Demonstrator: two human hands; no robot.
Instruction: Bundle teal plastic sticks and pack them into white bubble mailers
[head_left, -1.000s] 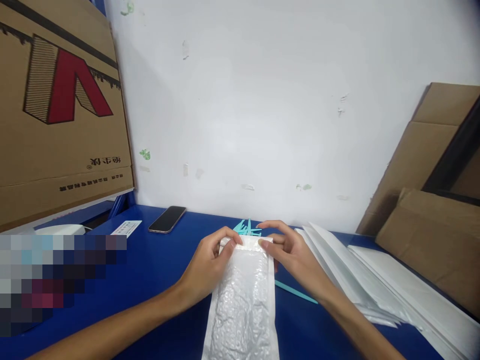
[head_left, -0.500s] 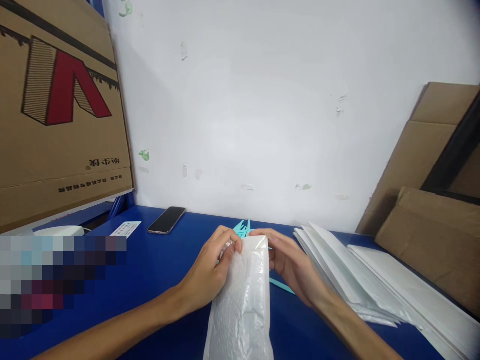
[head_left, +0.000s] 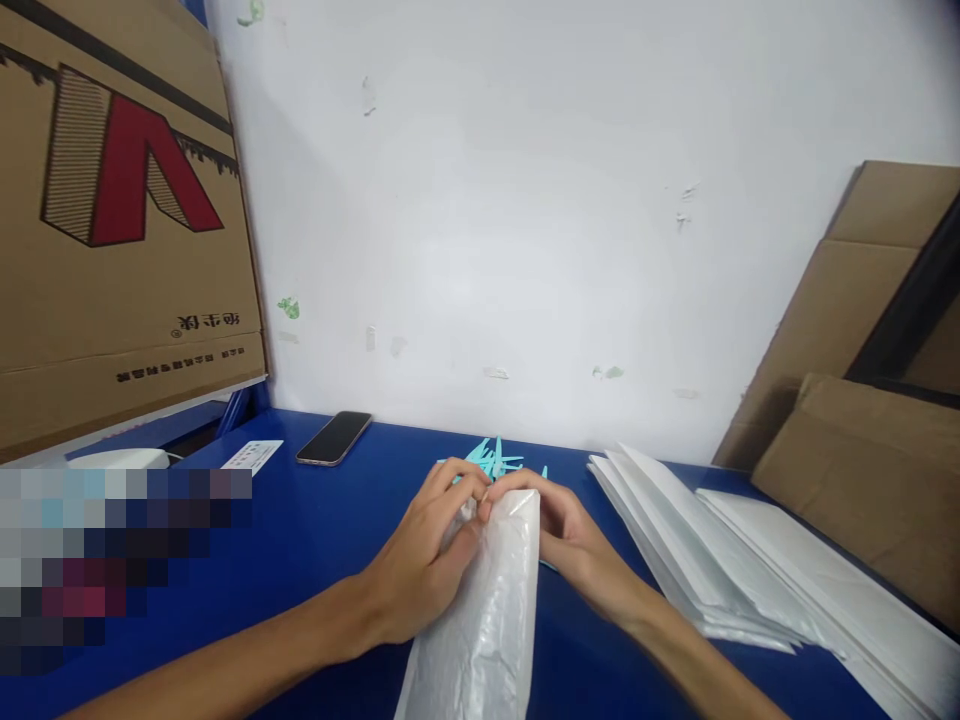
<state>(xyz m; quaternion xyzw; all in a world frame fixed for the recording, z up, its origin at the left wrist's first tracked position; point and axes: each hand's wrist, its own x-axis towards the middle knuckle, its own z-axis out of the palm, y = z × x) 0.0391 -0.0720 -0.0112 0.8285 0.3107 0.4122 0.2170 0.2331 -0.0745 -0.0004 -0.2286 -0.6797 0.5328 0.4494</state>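
A white bubble mailer stands tilted in front of me, its top end between my hands. My left hand pinches the upper left edge, thumb on the near face. Across the top edge my right hand bends its fingers, their tips meeting the left fingertips; its thumb is at the right side, partly behind the mailer. Just beyond the hands lies a pile of turquoise strips, partly hidden by them.
A phone and a printed card lie at the back left of the blue table. White mailers are stacked on the right. Cardboard leans behind them, and a large carton stands at left.
My right hand has moved left from the mailer's right corner over its top edge, up to the left fingers. The mailer's top has dropped slightly.
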